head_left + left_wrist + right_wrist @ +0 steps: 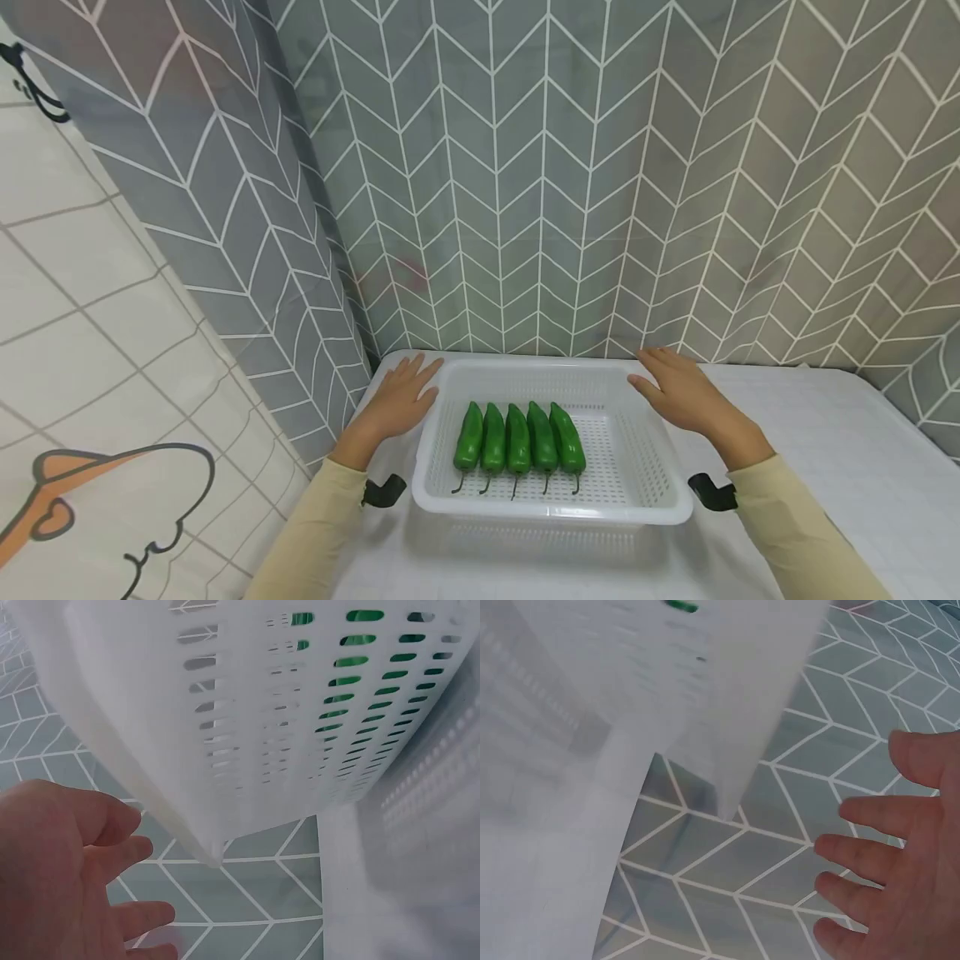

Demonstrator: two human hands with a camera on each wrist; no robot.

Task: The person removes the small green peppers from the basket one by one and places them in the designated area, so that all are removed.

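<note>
A white perforated plastic basket [551, 515] stands on the white table. Several green peppers [518, 442] lie side by side in it, stems toward the front, left of its middle. Beside the basket's left rim is my left hand [399, 398], its fingers spread and holding nothing. My right hand [678, 392] hovers off the far right corner, fingers extended, also holding nothing. In the left wrist view the left hand [67, 870] appears apart from the basket's wall [247, 742]. The right wrist view shows the right hand [900, 855] apart from the basket too.
The white tabletop [810, 433] extends to the right of the basket. Grey curtains with white chevron lines [525, 183] hang behind the table and to its left. A white tiled-pattern cloth with a cartoon drawing [112, 492] is at far left.
</note>
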